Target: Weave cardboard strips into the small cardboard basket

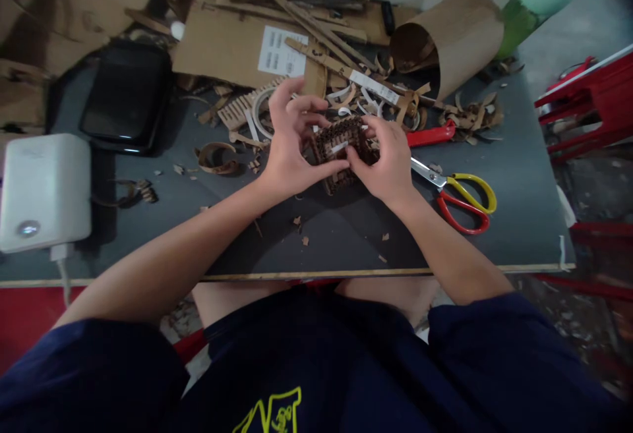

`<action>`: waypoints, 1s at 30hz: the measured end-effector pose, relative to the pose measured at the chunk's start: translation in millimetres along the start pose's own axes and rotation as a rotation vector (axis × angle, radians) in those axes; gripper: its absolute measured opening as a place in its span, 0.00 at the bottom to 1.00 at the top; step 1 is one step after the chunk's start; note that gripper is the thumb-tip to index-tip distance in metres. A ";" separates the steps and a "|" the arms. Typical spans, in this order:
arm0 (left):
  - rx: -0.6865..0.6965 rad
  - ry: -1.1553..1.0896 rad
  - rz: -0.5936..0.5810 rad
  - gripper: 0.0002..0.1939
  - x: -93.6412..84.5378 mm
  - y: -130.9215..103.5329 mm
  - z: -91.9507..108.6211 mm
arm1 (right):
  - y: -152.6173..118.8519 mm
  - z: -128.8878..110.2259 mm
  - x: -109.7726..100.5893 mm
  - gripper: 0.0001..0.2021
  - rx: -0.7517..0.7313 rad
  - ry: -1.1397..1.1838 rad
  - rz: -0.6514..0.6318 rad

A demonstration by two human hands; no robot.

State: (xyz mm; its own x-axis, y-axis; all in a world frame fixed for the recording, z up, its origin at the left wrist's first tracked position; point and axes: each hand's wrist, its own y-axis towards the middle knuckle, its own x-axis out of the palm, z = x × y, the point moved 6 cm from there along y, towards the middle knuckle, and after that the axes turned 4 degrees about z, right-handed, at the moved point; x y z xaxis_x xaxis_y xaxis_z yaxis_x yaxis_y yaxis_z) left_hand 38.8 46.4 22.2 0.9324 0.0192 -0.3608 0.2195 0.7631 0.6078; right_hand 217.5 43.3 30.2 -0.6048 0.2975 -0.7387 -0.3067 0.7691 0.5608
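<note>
A small brown cardboard model piece [332, 140] with ridged, corrugated-looking edges is held just above the dark tabletop. My left hand [291, 146] grips it from the left, thumb along its near side and fingers arched over the far side. From the right, my right hand [388, 163] closes on it with the thumb pressed against its face, near a small pale strip. Parts of the piece are hidden behind my fingers. Scissors [455, 199] with one red and one yellow handle lie right of my right hand. Beyond that hand is a red-handled tool [432, 135], partly covered.
Cardboard strips and scraps [247, 107] litter the table behind my hands. A flat cardboard sheet [217, 44] and a cardboard tube [465, 41] lie at the back. On the left are a black box-like object [126, 93] and a white power bank [47, 189] with a cable.
</note>
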 end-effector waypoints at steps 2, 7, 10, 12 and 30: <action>-0.063 -0.086 0.007 0.48 1.8 0.5 -11.8 | -0.5 1.3 -1.0 0.23 0.007 0.003 0.035; -0.121 -0.158 -0.023 0.35 4.6 0.4 -25.0 | 0.1 0.9 -3.4 0.22 -0.004 0.020 0.052; -0.088 -0.170 0.003 0.34 2.5 0.1 -17.9 | 0.1 -1.3 -3.9 0.21 -0.023 0.032 0.053; -0.059 -0.185 -0.015 0.34 3.4 -0.4 -10.9 | 0.2 -2.8 -4.2 0.20 -0.030 0.038 0.056; -0.031 -0.009 0.056 0.36 2.7 -2.5 -4.5 | 0.2 -21.7 -13.4 0.14 -0.021 0.331 0.113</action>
State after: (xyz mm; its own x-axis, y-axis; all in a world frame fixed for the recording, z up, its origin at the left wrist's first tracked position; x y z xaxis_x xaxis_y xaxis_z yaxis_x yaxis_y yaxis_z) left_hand 39.5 47.5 16.5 0.9456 0.0566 -0.3205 0.1583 0.7805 0.6048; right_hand 209.5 27.2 48.3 -0.8401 0.1777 -0.5125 -0.2376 0.7287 0.6423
